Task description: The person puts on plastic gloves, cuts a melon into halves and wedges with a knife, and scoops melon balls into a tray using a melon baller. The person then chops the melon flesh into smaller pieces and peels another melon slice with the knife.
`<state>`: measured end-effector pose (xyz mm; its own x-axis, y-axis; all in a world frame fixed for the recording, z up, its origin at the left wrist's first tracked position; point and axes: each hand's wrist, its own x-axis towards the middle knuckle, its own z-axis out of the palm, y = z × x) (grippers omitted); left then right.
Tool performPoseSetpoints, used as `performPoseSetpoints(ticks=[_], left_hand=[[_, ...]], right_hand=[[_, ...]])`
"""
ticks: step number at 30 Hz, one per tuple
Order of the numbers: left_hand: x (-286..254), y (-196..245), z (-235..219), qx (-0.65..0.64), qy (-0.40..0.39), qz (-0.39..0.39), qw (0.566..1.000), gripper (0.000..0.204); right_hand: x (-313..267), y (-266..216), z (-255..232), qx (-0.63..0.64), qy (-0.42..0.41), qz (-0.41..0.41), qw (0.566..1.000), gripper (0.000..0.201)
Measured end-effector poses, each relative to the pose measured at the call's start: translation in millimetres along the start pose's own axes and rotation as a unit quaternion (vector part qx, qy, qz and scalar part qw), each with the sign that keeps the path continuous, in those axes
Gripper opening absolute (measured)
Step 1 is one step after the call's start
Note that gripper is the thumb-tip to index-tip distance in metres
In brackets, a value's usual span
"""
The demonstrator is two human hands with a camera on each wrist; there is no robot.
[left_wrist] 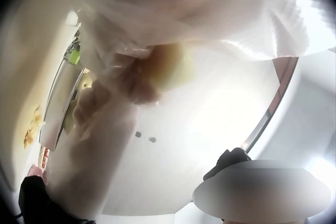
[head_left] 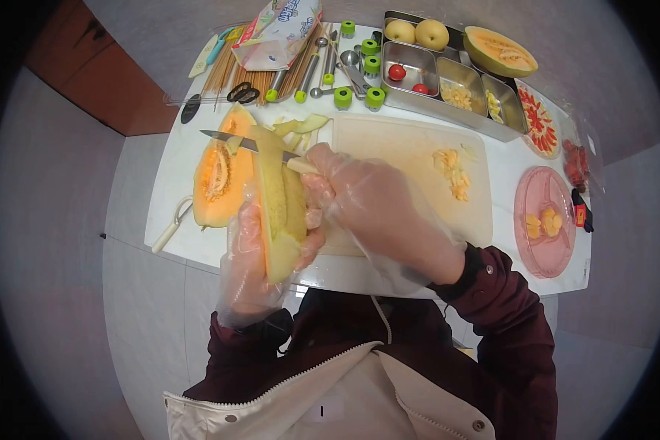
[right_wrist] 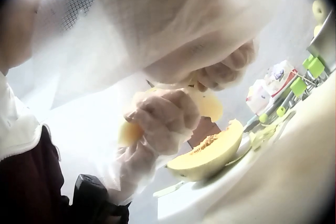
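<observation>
In the head view the left hand (head_left: pixel 253 257), in a clear plastic glove, grips a long melon wedge (head_left: pixel 282 205), its rind side up and partly pared. The gloved right hand (head_left: pixel 367 205) holds a knife (head_left: pixel 249 144) by its pale handle; the blade lies across the upper part of the wedge. In the right wrist view the left hand (right_wrist: pixel 163 119) is curled round the wedge and the right hand (right_wrist: pixel 226 69) is just above it. A seeded melon piece (head_left: pixel 216 183) lies left of the wedge. The left wrist view is blurred; part of the melon (left_wrist: pixel 170 66) shows.
A cutting board (head_left: pixel 389 139) with fruit bits (head_left: pixel 455 172) lies to the right. Peelings (head_left: pixel 304 126) are behind the hands, a peeler (head_left: pixel 170 229) at left. Steel containers (head_left: pixel 458 117), green-capped cutters (head_left: pixel 372 66) and a melon half (head_left: pixel 500 53) stand behind; a pink plate (head_left: pixel 539 253) is at right.
</observation>
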<state>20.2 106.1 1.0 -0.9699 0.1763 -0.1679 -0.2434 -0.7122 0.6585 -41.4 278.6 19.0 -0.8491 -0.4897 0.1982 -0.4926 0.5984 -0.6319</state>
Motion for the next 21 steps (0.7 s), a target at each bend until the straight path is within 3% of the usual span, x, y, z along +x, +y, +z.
performPoseSetpoints(ticks=[3,8,11,13,15,17,20,21], left_hand=[[1,-1,-24,-0.040,-0.047,-0.009,0.998,0.052],[-4,5,-27,-0.026,-0.032,-0.020,0.999,0.052],[-6,3,-30,-0.025,-0.033,-0.005,0.999,0.053],[-5,3,-25,-0.017,-0.043,0.017,0.999,0.053],[-3,6,-10,0.012,0.109,-0.010,0.994,0.055],[-5,7,-13,0.029,0.085,0.008,0.996,0.056],[-13,15,-8,0.065,0.048,0.021,0.997,0.059],[-15,18,-5,0.083,0.036,0.017,0.996,0.060]], right_hand=[[9,2,10,-0.006,0.010,-0.013,1.000,0.025],[21,-3,8,0.013,-0.019,0.013,1.000,0.022],[25,-3,10,0.001,-0.022,0.004,1.000,0.030],[28,-10,6,0.016,-0.064,0.049,0.997,0.043],[28,0,16,0.053,-0.049,0.015,0.997,0.044],[29,-1,15,0.090,-0.036,-0.019,0.995,0.049],[27,-2,9,0.103,-0.077,0.011,0.992,0.052],[26,5,14,0.112,-0.038,-0.025,0.993,0.053]])
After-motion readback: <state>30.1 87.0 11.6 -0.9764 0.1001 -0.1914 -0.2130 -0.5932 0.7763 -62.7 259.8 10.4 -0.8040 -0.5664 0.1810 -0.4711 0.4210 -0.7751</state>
